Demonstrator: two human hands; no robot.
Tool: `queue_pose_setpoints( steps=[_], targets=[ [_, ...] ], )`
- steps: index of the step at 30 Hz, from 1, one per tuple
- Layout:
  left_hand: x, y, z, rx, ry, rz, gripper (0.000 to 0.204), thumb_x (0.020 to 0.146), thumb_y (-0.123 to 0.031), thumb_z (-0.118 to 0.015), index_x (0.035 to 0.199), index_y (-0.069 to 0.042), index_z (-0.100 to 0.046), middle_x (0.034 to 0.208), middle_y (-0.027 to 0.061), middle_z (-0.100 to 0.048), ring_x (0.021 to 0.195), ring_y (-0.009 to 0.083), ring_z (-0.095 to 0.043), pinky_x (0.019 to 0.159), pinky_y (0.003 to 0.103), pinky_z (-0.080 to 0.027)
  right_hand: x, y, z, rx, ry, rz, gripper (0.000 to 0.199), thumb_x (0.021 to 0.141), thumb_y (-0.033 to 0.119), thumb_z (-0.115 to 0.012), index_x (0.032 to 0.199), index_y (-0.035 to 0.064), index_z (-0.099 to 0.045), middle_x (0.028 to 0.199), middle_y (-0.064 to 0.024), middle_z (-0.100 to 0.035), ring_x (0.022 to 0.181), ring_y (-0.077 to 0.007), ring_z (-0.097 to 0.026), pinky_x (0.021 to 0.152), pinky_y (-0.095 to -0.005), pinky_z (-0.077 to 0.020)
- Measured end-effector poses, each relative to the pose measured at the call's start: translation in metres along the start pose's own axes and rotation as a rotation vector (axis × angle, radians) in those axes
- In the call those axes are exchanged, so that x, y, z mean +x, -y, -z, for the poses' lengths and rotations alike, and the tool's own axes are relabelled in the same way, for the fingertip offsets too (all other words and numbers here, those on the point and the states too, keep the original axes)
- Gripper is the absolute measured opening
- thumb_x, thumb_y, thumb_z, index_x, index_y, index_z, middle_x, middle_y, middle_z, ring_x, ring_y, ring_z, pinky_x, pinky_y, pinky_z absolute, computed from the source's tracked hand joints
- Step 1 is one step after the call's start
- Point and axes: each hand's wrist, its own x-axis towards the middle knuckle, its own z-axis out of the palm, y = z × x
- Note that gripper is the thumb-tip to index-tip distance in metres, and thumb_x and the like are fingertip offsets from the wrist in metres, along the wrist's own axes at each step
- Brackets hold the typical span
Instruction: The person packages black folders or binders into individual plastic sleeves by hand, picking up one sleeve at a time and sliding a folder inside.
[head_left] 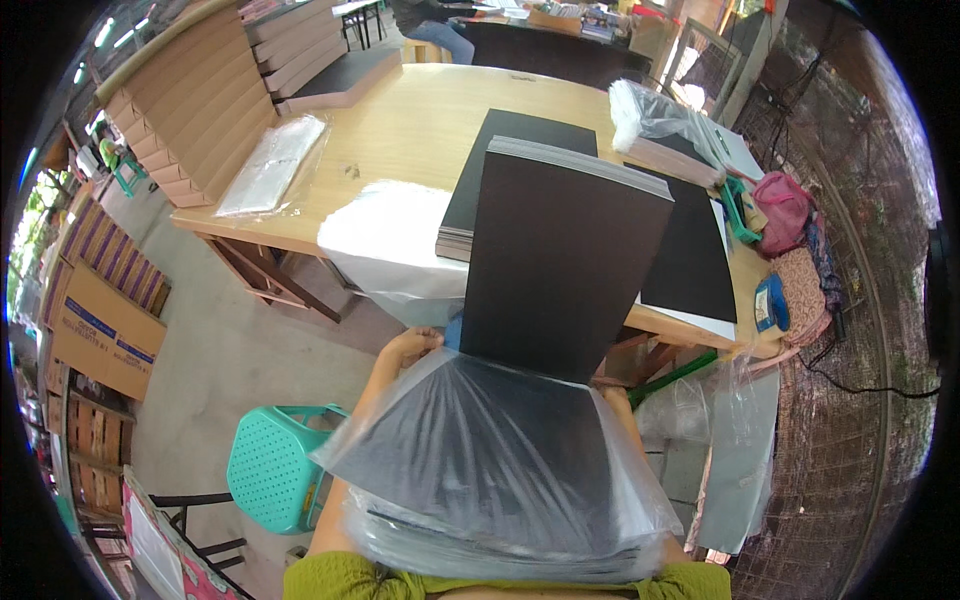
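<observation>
A thick stack of black sheets (560,260) stands tilted in front of me, its far end leaning over the table edge. Its near part is inside a clear plastic bag (500,440), which spreads over my lap. My left hand (412,344) is at the left side of the bag's mouth, fingers closed on what looks like its edge. On the right, my forearm (621,412) passes beside the bag; the fingers of my right hand are hidden behind the stack and plastic. Another stack of black sheets (520,125) lies on the table just behind.
The wooden table (400,125) carries tall stacked boards (190,110), folded clear bags (275,165), a plastic-wrapped pile (660,125) and a black sheet (690,250). A pink pouch (782,212) sits at its right edge. A green stool (275,470) stands at my left.
</observation>
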Motion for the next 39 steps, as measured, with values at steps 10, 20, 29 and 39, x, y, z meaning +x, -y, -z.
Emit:
queue_pose_setpoints(
  steps=[10, 20, 29, 39],
  targets=[
    [-0.082, -0.052, -0.047, 0.011, -0.049, -0.295, 0.031, 0.087, -0.031, -0.064, 0.099, -0.002, -0.067, 0.093, 0.0065, -0.063, 0.092, 0.0141, -0.057, 0.079, 0.032, -0.045, -0.053, 0.065, -0.039, -0.476, 0.171, 0.472, 0.035, 0.087, 0.03, -0.064, 0.082, -0.0043, -0.068, 0.082, -0.0079, -0.066, 0.081, -0.0159, -0.057, 0.077, -0.0286, -0.0425],
    [-0.077, -0.036, -0.101, 0.554, 0.215, -0.316, 0.04, 0.095, -0.035, -0.048, 0.112, -0.005, -0.066, 0.118, 0.0139, -0.06, 0.112, 0.0254, -0.053, 0.098, 0.032, -0.038, -0.012, 0.012, -0.005, -0.181, 0.36, 0.297, 0.042, 0.092, 0.036, -0.057, 0.097, -0.0029, -0.07, 0.097, -0.0111, -0.068, 0.089, -0.0193, -0.062, 0.082, -0.0296, -0.0458],
    [-0.082, -0.023, -0.069, 0.382, 0.022, -0.559, 0.049, 0.099, -0.04, -0.034, 0.109, -0.007, -0.068, 0.121, 0.0132, -0.059, 0.117, 0.0266, -0.049, 0.103, 0.038, -0.031, -0.048, 0.04, -0.042, -0.107, 0.182, 0.805, 0.032, 0.093, 0.022, -0.053, 0.088, -0.0042, -0.07, 0.087, -0.0121, -0.068, 0.092, -0.0181, -0.06, 0.088, -0.0288, -0.0417],
    [-0.051, 0.021, -0.022, 0.591, -0.578, -0.741, 0.037, 0.092, -0.037, -0.051, 0.102, -0.005, -0.066, 0.112, 0.0143, -0.061, 0.1, 0.0261, -0.055, 0.089, 0.038, -0.042, -0.035, -0.052, 0.069, -0.425, -0.064, 0.121, 0.034, 0.093, 0.028, -0.055, 0.087, -0.0025, -0.068, 0.087, -0.0115, -0.066, 0.084, -0.0172, -0.06, 0.078, -0.0298, -0.0465]
  ],
)
